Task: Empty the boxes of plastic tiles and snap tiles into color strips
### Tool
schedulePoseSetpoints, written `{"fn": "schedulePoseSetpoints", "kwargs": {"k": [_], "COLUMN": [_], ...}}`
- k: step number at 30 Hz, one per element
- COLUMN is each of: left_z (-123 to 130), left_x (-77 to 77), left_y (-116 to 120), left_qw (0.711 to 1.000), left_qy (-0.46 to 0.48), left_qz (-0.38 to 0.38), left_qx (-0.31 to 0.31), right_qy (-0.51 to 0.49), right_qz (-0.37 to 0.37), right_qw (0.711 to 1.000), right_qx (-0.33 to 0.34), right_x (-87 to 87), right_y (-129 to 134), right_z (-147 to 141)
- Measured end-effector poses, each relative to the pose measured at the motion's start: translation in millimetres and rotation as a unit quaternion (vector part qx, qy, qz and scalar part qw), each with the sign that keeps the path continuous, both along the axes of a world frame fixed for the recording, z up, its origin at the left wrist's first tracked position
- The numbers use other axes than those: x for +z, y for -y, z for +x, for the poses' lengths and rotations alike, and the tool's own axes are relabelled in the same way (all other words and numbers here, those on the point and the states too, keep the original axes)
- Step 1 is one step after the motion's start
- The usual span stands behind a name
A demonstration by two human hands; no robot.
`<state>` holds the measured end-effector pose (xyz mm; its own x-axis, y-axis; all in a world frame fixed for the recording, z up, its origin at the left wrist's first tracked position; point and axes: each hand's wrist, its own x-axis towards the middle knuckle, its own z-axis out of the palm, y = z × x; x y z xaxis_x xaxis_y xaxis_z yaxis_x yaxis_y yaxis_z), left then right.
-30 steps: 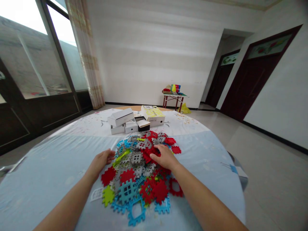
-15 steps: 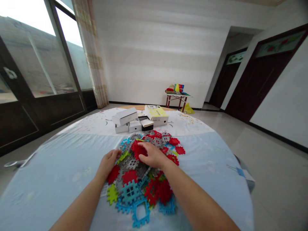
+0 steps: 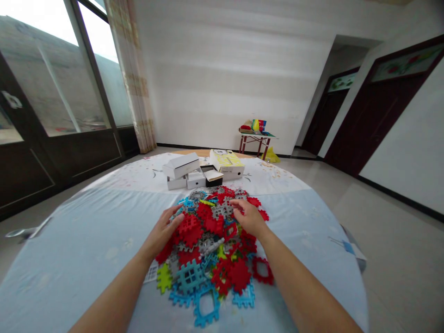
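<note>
A heap of plastic interlocking building pieces with notched edges lies in front of me, in red, grey, blue and green. My left hand (image 3: 163, 232) rests at the heap's left side, thumb and fingers apart, beside a red notched piece (image 3: 191, 231). On the other side my right hand (image 3: 249, 219) reaches over the heap. Its slightly bent, parted fingers are at the edge of a grey lattice piece (image 3: 222, 210). Closer to me lie a blue lattice piece (image 3: 189, 277), a blue open frame (image 3: 207, 319), a green piece (image 3: 163, 278) and a red open frame (image 3: 262, 270).
Beyond the heap stand small white boxes (image 3: 182, 165), an open black-and-white box (image 3: 212, 176) and a yellow-and-white box (image 3: 227, 164). A pale blue cloth (image 3: 104, 240) covers the round table. Farther back, a small table (image 3: 257, 135) stands by the wall.
My right hand has moved right, off the red piece it was at. The pieces have shifted; more red ones show in the middle, and a red frame lies at the right. My left hand is more spread.
</note>
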<state>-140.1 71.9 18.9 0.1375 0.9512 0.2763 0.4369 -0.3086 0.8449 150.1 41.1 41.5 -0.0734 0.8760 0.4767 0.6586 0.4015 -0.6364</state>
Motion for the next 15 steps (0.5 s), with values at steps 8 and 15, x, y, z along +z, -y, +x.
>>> {"fn": "schedulePoseSetpoints", "kwargs": {"k": [8,15], "left_z": [36.1,30.7], "left_x": [1.5,1.5], "left_y": [-1.0,-14.3], "left_qw": [0.995,0.990], "left_qy": [-0.090,-0.095], "left_qz": [0.016,-0.009], "left_qx": [0.024,0.099], "right_qy": [0.001,0.008], "right_qz": [-0.037,-0.007], "right_qw": [0.995,0.996], "right_qx": [-0.089,-0.092], "right_x": [-42.0,-45.0], "right_y": [-8.3,-10.0], "right_z": [45.2,43.5]}}
